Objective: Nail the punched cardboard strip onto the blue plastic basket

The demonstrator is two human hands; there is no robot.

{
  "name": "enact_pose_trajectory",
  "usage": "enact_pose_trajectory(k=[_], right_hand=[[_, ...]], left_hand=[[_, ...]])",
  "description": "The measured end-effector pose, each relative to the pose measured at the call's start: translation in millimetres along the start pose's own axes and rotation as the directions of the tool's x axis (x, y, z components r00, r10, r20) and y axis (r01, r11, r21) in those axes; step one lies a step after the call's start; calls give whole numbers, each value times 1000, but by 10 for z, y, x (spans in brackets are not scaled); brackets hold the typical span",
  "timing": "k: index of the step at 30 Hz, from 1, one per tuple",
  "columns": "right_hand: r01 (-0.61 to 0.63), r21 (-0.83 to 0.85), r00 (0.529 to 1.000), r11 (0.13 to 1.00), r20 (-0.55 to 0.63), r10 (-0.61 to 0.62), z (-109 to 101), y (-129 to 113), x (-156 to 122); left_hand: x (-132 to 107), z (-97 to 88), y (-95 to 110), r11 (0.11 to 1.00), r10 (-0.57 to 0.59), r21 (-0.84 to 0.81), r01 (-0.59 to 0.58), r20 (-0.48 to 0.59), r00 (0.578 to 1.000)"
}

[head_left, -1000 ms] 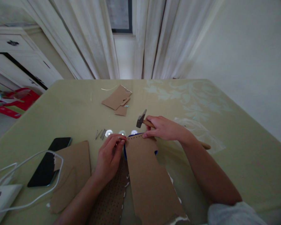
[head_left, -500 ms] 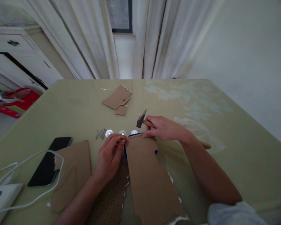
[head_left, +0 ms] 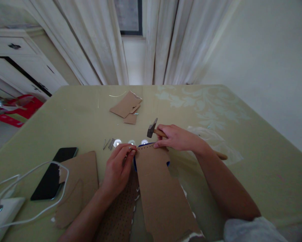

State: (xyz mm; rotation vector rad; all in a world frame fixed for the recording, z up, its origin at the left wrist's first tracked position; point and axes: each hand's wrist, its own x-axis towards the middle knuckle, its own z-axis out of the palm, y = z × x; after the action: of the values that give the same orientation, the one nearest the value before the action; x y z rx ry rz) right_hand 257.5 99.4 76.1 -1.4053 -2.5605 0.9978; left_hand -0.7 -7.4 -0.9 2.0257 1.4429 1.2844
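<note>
My left hand [head_left: 119, 166] pinches something small, perhaps a nail, at the top left corner of a long brown cardboard strip [head_left: 161, 191]. The strip has a row of small holes along its far edge and lies over a blue object [head_left: 167, 163]. My right hand [head_left: 177, 137] grips a wooden-handled hammer [head_left: 153, 128] near its metal head while its fingers press down on the strip's far edge. A pile of loose nails [head_left: 108, 144] lies just beyond my left hand, beside three small round shiny objects [head_left: 131, 142].
A black phone [head_left: 54, 173] lies at the left, crossed by a white cable [head_left: 37, 168]. More cardboard pieces [head_left: 76, 183] lie near it, and torn scraps [head_left: 126, 107] lie farther back. A perforated brown board [head_left: 120, 211] lies under my left wrist. A clear plastic bag [head_left: 216, 143] lies at right.
</note>
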Motion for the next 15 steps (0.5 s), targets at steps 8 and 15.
enact_pose_trajectory(k=[8,15], right_hand=[[-6,-11,1000,1000,0,6,-13,-35,-7],[-22,-6,1000,1000,6,22,-20,-40,-14]], left_hand=[[4,-5,-2,1000,-15,-4,15,-13,1000],[-1,-3,-21,1000,-29,-12,29,2,1000]])
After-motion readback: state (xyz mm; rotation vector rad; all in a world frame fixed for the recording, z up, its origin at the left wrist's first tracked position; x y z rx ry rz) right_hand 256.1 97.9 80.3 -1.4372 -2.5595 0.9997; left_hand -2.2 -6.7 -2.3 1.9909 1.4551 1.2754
